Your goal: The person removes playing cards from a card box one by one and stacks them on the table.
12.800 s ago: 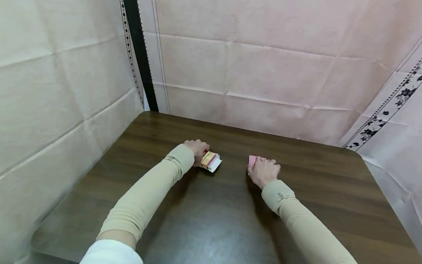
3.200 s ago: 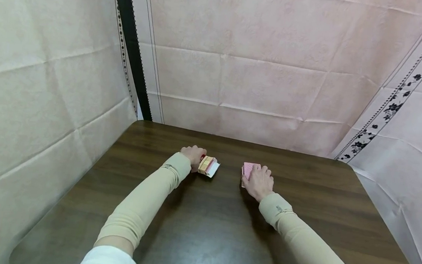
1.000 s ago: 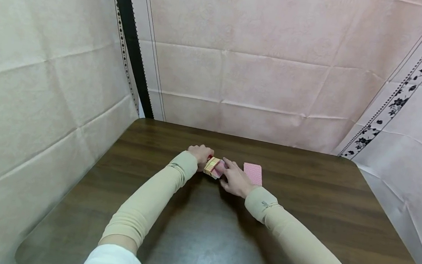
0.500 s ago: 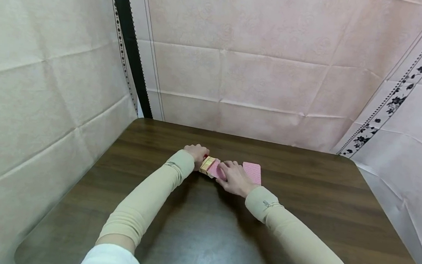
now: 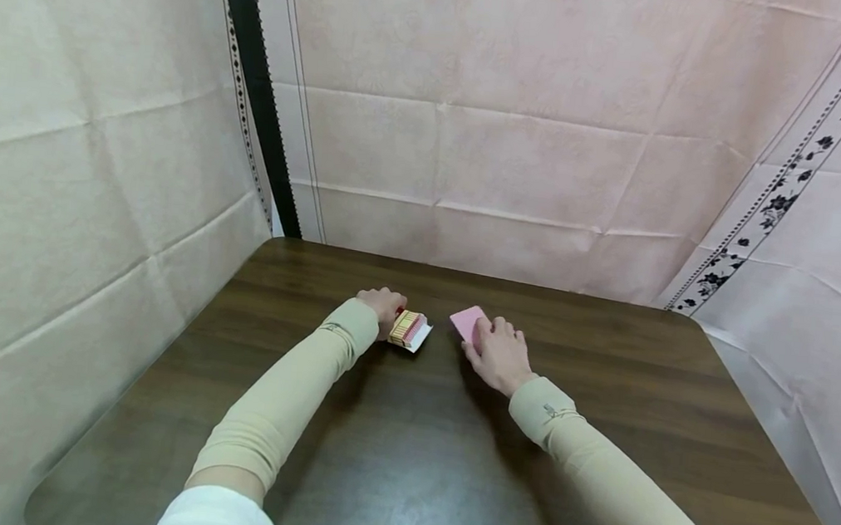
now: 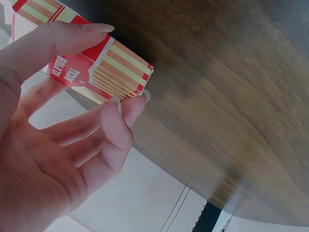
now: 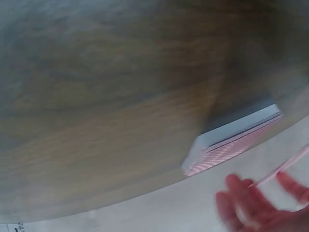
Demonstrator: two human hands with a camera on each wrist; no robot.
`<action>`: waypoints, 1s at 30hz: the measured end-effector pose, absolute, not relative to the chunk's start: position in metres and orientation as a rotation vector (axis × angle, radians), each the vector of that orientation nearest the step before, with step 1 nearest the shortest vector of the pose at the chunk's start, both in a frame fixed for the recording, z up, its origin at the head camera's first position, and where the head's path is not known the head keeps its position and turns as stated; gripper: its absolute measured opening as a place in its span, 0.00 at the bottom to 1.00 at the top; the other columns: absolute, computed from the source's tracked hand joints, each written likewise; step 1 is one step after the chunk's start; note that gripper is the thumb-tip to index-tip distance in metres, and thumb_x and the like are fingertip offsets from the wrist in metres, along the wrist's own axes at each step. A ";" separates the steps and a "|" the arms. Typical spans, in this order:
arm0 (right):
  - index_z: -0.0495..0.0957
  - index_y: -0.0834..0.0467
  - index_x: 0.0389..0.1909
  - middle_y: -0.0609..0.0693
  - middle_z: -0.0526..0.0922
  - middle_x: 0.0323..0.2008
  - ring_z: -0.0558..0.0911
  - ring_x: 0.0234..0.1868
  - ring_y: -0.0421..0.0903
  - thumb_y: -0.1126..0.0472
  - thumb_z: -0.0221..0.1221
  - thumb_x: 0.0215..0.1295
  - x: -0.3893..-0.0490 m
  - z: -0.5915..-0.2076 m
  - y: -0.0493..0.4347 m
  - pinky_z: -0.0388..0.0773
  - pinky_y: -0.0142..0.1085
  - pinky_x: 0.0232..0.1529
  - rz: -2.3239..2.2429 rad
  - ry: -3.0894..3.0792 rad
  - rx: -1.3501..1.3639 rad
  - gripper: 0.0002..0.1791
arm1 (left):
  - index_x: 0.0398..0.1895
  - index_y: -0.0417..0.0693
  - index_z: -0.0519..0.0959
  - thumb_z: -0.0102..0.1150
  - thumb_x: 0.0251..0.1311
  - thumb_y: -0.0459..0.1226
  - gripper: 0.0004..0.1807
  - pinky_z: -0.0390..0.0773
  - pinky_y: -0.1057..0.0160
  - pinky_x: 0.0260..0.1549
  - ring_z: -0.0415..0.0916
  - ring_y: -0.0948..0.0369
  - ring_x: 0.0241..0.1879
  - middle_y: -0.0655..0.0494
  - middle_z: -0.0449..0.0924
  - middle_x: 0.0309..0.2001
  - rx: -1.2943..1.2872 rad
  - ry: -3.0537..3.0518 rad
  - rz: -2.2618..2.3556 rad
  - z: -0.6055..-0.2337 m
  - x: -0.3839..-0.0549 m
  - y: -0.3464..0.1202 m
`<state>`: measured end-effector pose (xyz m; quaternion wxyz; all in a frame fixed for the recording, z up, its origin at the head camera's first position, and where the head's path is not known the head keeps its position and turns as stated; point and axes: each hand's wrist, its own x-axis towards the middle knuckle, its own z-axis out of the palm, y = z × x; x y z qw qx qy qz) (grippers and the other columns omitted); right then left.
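Observation:
My left hand grips a red-and-yellow striped playing card box, its white flap hanging open toward the right. In the left wrist view, the thumb lies on one face of the box and fingertips press its lower edge. My right hand pinches pink-backed playing cards. Edge-on in the right wrist view, these cards make a thin sheet between thumb and fingers, blurred by motion. Beside that hand a neat deck of pink-backed cards lies on the table; in the head view the hand hides it.
Dark wood-grain table underneath, with rounded corners. Pale cloth hangs behind it and along the left side; a flowered border runs down the right cloth.
My right hand came to the box's open end, drew pink cards out of it and carried them right, over the deck. The left hand keeps its grip on the box.

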<state>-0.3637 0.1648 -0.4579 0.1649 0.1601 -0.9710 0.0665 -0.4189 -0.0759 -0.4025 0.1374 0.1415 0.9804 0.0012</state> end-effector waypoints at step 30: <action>0.71 0.68 0.55 0.69 0.78 0.47 0.77 0.47 0.66 0.33 0.46 0.66 -0.362 -0.459 0.169 0.67 0.58 0.44 -0.047 -2.997 -0.007 0.40 | 0.51 0.54 0.73 0.70 0.44 0.31 0.28 0.73 0.49 0.47 0.71 0.52 0.49 0.48 0.74 0.52 0.389 2.845 -0.018 -0.405 -0.420 -0.076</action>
